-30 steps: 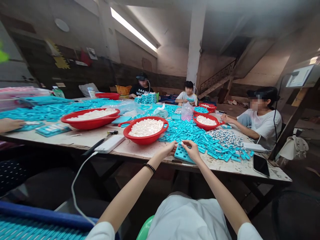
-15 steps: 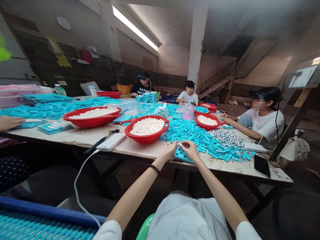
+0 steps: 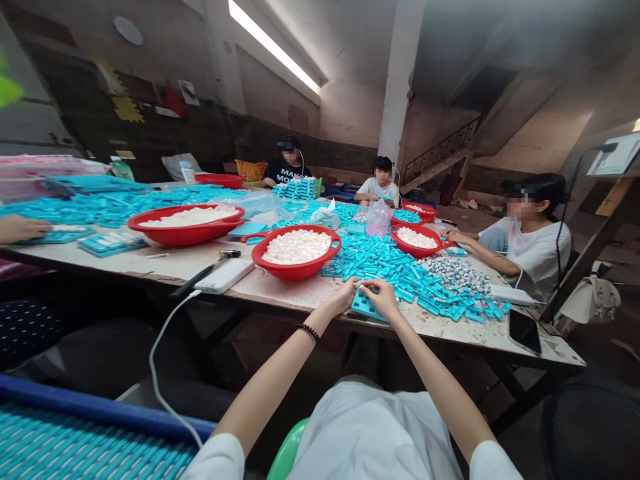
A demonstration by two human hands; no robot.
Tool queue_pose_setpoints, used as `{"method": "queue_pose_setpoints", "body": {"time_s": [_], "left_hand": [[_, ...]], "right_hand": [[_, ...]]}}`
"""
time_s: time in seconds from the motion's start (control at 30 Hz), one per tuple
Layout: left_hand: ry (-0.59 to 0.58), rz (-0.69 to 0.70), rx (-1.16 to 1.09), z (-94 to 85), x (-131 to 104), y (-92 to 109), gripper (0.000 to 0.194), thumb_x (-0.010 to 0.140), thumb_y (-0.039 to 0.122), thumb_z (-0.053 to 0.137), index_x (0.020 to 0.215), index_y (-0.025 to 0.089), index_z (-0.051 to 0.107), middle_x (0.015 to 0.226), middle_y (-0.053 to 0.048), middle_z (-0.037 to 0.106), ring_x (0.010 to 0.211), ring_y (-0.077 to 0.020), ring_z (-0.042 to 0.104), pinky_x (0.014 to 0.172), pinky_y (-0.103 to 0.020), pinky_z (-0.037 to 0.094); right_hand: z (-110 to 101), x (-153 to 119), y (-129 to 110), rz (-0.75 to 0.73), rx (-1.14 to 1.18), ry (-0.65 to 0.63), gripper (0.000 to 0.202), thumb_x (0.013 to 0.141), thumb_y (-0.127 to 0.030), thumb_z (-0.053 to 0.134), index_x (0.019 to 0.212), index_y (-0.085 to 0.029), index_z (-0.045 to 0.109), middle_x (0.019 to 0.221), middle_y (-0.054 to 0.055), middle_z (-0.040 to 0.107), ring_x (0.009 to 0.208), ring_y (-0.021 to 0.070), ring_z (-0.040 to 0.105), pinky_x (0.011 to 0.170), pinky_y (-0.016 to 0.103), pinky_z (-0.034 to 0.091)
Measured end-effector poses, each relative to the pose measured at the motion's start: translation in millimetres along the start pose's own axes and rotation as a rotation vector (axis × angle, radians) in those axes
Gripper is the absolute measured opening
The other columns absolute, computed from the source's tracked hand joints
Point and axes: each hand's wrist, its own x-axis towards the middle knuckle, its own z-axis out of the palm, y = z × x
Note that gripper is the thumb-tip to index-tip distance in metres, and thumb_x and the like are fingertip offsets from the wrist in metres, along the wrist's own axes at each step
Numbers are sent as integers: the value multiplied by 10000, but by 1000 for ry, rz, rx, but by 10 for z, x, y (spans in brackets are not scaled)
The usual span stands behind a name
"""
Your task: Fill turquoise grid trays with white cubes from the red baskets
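Observation:
My left hand (image 3: pixel 343 295) and my right hand (image 3: pixel 381 297) meet at the table's front edge, over a blue slotted tray (image 3: pixel 367 307). The left fingers are closed at the tray's upper left corner, on something too small to make out. Beside them, the right thumb and fingertips pinch together around something mostly hidden, with a small white bit showing between the hands. Just behind lies a heap of blue plastic pieces (image 3: pixel 370 260). To the left stands a red bowl (image 3: pixel 295 270) full of white pieces.
A white power bank (image 3: pixel 225 276) with a cable lies left, a black phone (image 3: pixel 524 332) right. Small white-and-dark parts (image 3: pixel 455 277) are heaped near another red bowl (image 3: pixel 417 249). Several people sit around the table; a hand (image 3: pixel 23 229) reaches in at far left.
The view has shifted slightly. My hands remain together over the tray, with the right fingers a little differently placed.

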Motion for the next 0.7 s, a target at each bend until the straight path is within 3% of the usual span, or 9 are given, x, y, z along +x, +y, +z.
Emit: {"method": "queue_pose_setpoints", "body": {"time_s": [0.1,0.27,0.43,0.53,0.7], "left_hand": [[-93,-102,-89,-34,-30,32,339,834,488,558,815,162,649,594,-24,608,517,-147,542,558,-257,459],[-253,-56,-184,-110,-134,45,322,807,447,668,890,136,682,716,-61,660,670,-182,624,677,-286,506],[-59,114,-137,-168,-123,-55,282,759,366,816,868,136,697,670,14,589,554,-77,488,514,-193,375],[-42,118,-65,-166,-111,-94,350,739,415,838,896,128,713,632,31,547,503,-57,410,445,-202,284],[-22,142,40,-115,-163,-79,423,727,500,825,904,132,716,594,36,512,501,-69,425,436,-218,259]], "right_hand": [[4,-4,8,-7,-5,1,208,861,-399,682,900,-227,793,867,57,722,766,204,665,808,362,545],[43,12,6,-33,-55,18,191,855,-366,666,899,-233,795,857,52,688,745,193,640,782,347,539],[74,48,6,-44,-105,3,149,823,-296,654,791,-221,779,775,29,638,718,182,605,729,314,511],[40,47,14,-39,-54,-8,157,828,-293,649,827,-218,787,787,34,644,740,185,611,725,306,509],[-33,12,3,-31,1,-22,186,832,-311,673,931,-217,799,836,46,661,781,191,629,725,300,522]]}}
